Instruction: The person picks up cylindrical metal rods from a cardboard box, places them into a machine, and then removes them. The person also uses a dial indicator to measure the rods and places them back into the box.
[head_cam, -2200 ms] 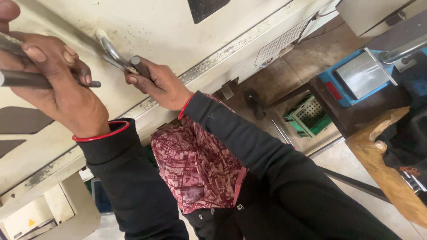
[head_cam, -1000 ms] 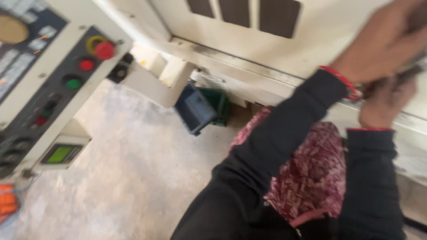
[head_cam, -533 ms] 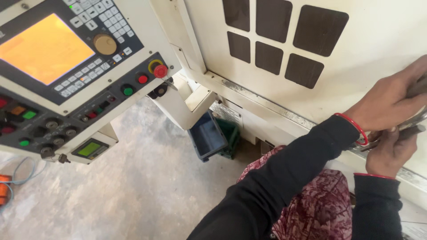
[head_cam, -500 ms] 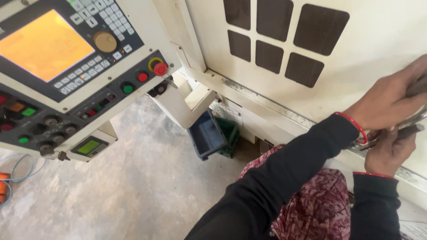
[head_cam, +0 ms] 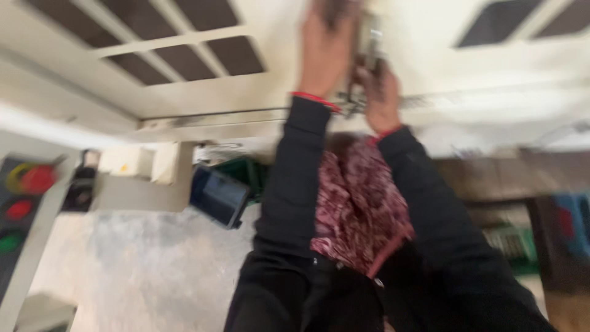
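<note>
Though the frame is blurred, both hands meet at top centre: the left hand and right hand wrap around a grey metal handle on the cream machine door.

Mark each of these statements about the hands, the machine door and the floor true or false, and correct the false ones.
1. Both hands are raised to a metal handle on the cream machine door. True: the left hand and right hand meet at the metal handle.
2. The sleeves are white. False: the sleeves are black.
3. A patterned red cloth hangs between the arms. True.
4. The floor is green carpet. False: the floor is grey and mottled.
5. The door has dark rectangular panels. True.
</note>
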